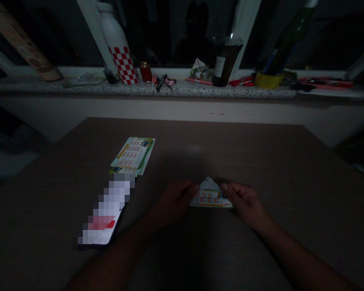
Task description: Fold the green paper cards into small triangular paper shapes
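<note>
Between my two hands is a folded sheet of printed paper (210, 198), its upper part creased into a pointed triangle above a straight lower strip. My left hand (177, 200) pinches its left edge, thumb on top. On the opposite edge, my right hand (245, 202) grips with the thumb laid over the paper. The fingers under the sheet are partly hidden. To the left lies a small stack of printed calendar sheets (133, 153) with green and orange print. A lit phone (106, 218), its screen mostly pixelated, touches or overlaps the stack's near end.
Behind the brown table (245, 149) runs a speckled stone windowsill (182, 91). On it stand a red-checked white bottle (121, 52), a small red jar (145, 72), a dark plastic cup (226, 62), a green bottle (288, 38) and scattered pens. The light is dim.
</note>
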Tool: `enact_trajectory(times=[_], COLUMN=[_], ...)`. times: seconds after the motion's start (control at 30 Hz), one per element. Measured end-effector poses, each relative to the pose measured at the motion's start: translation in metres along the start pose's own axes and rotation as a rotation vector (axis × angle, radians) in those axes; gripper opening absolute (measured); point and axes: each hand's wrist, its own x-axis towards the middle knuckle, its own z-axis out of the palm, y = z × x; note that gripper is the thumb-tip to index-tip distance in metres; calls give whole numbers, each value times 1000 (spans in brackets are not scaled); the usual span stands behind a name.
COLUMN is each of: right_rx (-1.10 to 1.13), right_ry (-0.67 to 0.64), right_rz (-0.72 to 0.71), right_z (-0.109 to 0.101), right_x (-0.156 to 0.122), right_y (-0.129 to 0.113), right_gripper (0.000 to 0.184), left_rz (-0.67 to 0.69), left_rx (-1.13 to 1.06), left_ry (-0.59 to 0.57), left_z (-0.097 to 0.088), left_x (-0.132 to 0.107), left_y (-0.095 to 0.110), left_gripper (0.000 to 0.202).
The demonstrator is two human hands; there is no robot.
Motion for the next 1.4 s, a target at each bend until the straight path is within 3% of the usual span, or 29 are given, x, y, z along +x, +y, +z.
enact_trajectory(times=[0.2, 0.3, 0.53, 0.67, 0.9, 1.03, 1.17, 1.4], right_rx=[29, -48, -730, -976, -837, -821, -846, -819], right_ry=[12, 10, -49, -42, -71, -121, -98, -162], right_rz=[-6, -60, -462, -441, -494, -470, -419, -435], right_z=[-1, -3, -12, -13, -4, 3, 7, -4], right_x=[-2, 0, 11, 13, 8, 7, 6, 11], right_y=[1, 3, 7, 7, 3, 0, 0, 6], right_gripper=[48, 47, 37, 26, 8, 7, 10, 4], left_rz=[-21, -10, 247, 287, 350, 376, 392, 410], left_rx=[-55, 54, 772, 915, 866, 893, 856, 763], left_ry=[-17, -39, -5, 1, -46, -128, -136, -180], left_z=[1, -1, -3, 2, 5, 9, 10, 0], left_x=[-1, -1, 5, 7, 5, 7, 7, 9], left_y=[-2, -3, -13, -16, -12, -13, -11, -17], left_gripper=[37, 38, 31, 24, 14, 16, 18, 18])
